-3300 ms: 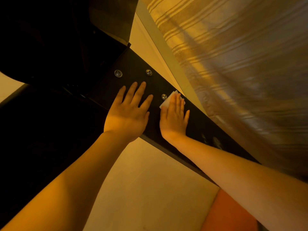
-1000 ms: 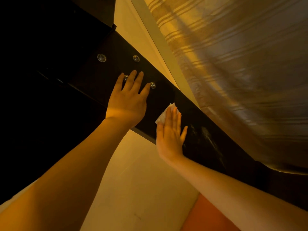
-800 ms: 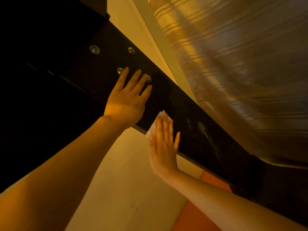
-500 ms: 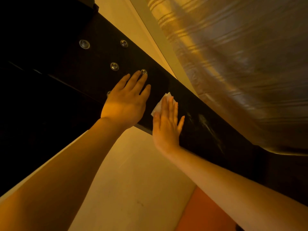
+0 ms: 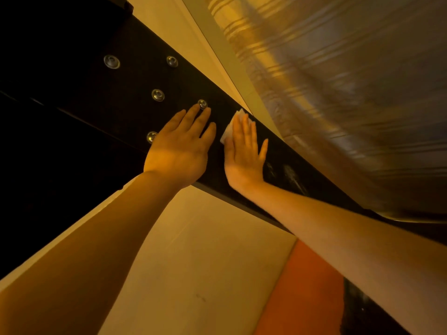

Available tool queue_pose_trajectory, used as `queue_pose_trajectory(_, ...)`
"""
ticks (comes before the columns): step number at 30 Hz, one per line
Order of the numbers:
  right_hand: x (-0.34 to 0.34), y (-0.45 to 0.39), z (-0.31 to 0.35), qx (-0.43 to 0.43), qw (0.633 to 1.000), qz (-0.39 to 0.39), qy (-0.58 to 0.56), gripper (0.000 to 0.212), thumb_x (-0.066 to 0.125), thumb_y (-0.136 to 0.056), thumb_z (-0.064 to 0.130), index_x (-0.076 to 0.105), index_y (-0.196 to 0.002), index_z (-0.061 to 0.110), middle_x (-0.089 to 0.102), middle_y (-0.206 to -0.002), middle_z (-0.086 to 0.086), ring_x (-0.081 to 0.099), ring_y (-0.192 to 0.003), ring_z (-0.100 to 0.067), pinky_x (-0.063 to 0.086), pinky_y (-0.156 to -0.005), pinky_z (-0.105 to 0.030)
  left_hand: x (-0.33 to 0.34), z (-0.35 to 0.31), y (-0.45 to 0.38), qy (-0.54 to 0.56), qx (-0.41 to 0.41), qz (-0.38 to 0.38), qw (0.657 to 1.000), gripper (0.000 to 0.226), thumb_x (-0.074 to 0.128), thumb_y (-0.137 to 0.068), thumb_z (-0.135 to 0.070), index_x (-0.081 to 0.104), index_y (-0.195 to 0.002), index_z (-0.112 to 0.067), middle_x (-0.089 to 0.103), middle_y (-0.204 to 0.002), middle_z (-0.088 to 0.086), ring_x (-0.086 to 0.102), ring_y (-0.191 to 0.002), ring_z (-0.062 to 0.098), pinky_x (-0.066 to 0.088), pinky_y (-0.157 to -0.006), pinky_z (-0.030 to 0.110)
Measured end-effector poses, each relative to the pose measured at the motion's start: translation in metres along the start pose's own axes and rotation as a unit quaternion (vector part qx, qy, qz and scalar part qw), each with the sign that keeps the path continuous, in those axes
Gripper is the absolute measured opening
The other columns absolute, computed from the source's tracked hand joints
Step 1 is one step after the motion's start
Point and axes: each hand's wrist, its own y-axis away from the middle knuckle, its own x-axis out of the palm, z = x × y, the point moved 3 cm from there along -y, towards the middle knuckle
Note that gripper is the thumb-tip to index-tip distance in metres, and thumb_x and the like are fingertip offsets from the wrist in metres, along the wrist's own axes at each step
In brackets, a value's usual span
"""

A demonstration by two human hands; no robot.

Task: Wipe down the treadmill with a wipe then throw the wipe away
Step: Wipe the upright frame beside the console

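Observation:
A black treadmill frame bar (image 5: 125, 100) with several silver bolts runs diagonally from upper left to lower right. My right hand (image 5: 244, 151) lies flat on the bar with straight fingers, pressing a white wipe (image 5: 228, 130) whose edge shows beyond the fingertips and at the left of the hand. My left hand (image 5: 181, 146) rests flat on the bar just left of it, fingers straight, fingertips near a bolt. Pale smears show on the bar to the right of my right hand.
A striped curtain (image 5: 338, 93) hangs close behind the bar at the right. A pale floor (image 5: 205, 262) lies below, with an orange mat (image 5: 302, 286) at the lower right. The dark treadmill body (image 5: 36, 117) fills the left.
My right hand has slid the wipe up along the bar, from its lower edge toward the bolts. My left hand has stayed flat on the bar, shifting only slightly.

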Motion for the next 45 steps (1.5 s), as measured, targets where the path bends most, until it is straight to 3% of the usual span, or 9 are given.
queue_pose_trajectory(6, 0.001, 0.030, -0.012, -0.053, 0.999, 0.009, -0.011, 0.057, 0.002, -0.101, 0.054, -0.014, -0.152, 0.034, -0.012, -0.166, 0.007, -0.017, -0.151, -0.014, -0.016, -0.118, -0.047, 0.000, -0.001, -0.002, 0.004, -0.013, 0.020, 1.000, 0.056, 0.020, -0.104, -0.033, 0.009, -0.158, -0.020, -0.004, -0.166, 0.009, -0.009, -0.153, 0.028, -0.005, -0.121, 0.040)
queue_pose_trajectory(10, -0.002, 0.046, -0.018, -0.062, 0.997, 0.036, -0.039, 0.065, -0.011, -0.093, 0.066, -0.014, -0.152, 0.038, -0.017, -0.162, 0.015, -0.021, -0.149, -0.008, -0.023, -0.115, -0.040, -0.005, -0.002, -0.008, 0.043, -0.024, 0.017, 0.999, 0.053, 0.025, -0.105, -0.033, 0.020, -0.156, -0.021, 0.000, -0.167, 0.006, -0.010, -0.153, 0.026, -0.006, -0.121, 0.040)
queue_pose_trajectory(15, -0.009, -0.005, -0.008, -0.011, 1.000, 0.026, -0.012, 0.056, 0.011, -0.107, 0.045, -0.010, -0.156, 0.029, -0.011, -0.166, 0.007, -0.016, -0.151, -0.013, -0.013, -0.119, -0.048, -0.006, 0.002, -0.033, 0.004, -0.030, 0.000, 1.000, 0.054, 0.023, -0.105, -0.039, 0.016, -0.157, -0.025, 0.000, -0.167, 0.007, -0.010, -0.153, 0.027, -0.006, -0.121, 0.044)
queue_pose_trajectory(21, -0.011, -0.024, -0.006, -0.022, 0.996, -0.031, -0.077, 0.055, 0.022, -0.109, 0.037, 0.010, -0.159, 0.019, 0.000, -0.167, -0.002, -0.007, -0.153, -0.018, -0.005, -0.122, -0.041, 0.000, 0.009, -0.042, -0.014, -0.037, -0.015, 0.999, 0.056, 0.021, -0.104, -0.040, 0.014, -0.158, -0.024, 0.000, -0.166, 0.011, -0.004, -0.153, 0.029, -0.001, -0.122, 0.047)
queue_pose_trajectory(26, -0.008, -0.029, -0.001, -0.042, 0.996, -0.023, -0.078, 0.061, 0.011, -0.105, 0.042, -0.002, -0.158, 0.014, -0.007, -0.166, -0.005, -0.011, -0.153, -0.019, -0.006, -0.122, -0.033, -0.001, 0.009, -0.043, -0.018, -0.036, -0.013, 0.999, 0.058, 0.018, -0.104, -0.040, 0.009, -0.158, -0.024, -0.003, -0.166, 0.011, -0.007, -0.153, 0.029, -0.002, -0.122, 0.048)
queue_pose_trajectory(30, -0.011, -0.035, -0.002, -0.079, 0.996, -0.020, -0.032, 0.063, 0.007, -0.102, 0.043, -0.002, -0.157, 0.015, -0.004, -0.167, -0.005, -0.008, -0.153, -0.020, -0.005, -0.124, -0.040, 0.001, 0.008, -0.043, -0.018, -0.031, -0.014, 0.999, 0.058, 0.016, -0.104, -0.041, 0.008, -0.158, -0.024, -0.003, -0.166, 0.011, -0.008, -0.153, 0.028, -0.002, -0.122, 0.048)
queue_pose_trajectory(37, -0.005, -0.005, -0.037, -0.023, 0.999, 0.026, 0.022, 0.056, 0.008, -0.105, 0.045, -0.017, -0.151, 0.025, -0.014, -0.166, 0.001, -0.016, -0.151, -0.014, -0.007, -0.124, -0.043, 0.003, 0.009, -0.044, -0.016, -0.039, -0.016, 0.999, 0.058, 0.017, -0.104, -0.043, 0.009, -0.158, -0.025, -0.001, -0.167, 0.010, -0.005, -0.153, 0.029, -0.002, -0.121, 0.048)
queue_pose_trajectory(40, -0.001, 0.034, -0.040, -0.070, 0.997, 0.022, -0.032, 0.057, 0.003, -0.103, 0.051, -0.014, -0.152, 0.028, -0.013, -0.165, 0.006, -0.016, -0.151, -0.012, -0.012, -0.122, -0.038, 0.003, 0.009, -0.043, -0.024, -0.040, -0.014, 0.999, 0.058, 0.016, -0.104, -0.043, 0.008, -0.158, -0.025, -0.002, -0.167, 0.010, -0.006, -0.153, 0.029, -0.003, -0.121, 0.048)
queue_pose_trajectory(45, -0.001, 0.047, -0.052, -0.105, 0.994, 0.044, -0.004, 0.059, 0.005, -0.103, 0.049, -0.009, -0.156, 0.026, -0.010, -0.166, 0.005, -0.015, -0.152, -0.011, -0.014, -0.121, -0.038, 0.001, 0.008, -0.043, -0.026, -0.041, -0.007, 0.999, 0.058, 0.015, -0.104, -0.044, 0.007, -0.158, -0.025, -0.002, -0.167, 0.010, -0.006, -0.153, 0.029, -0.003, -0.121, 0.048)
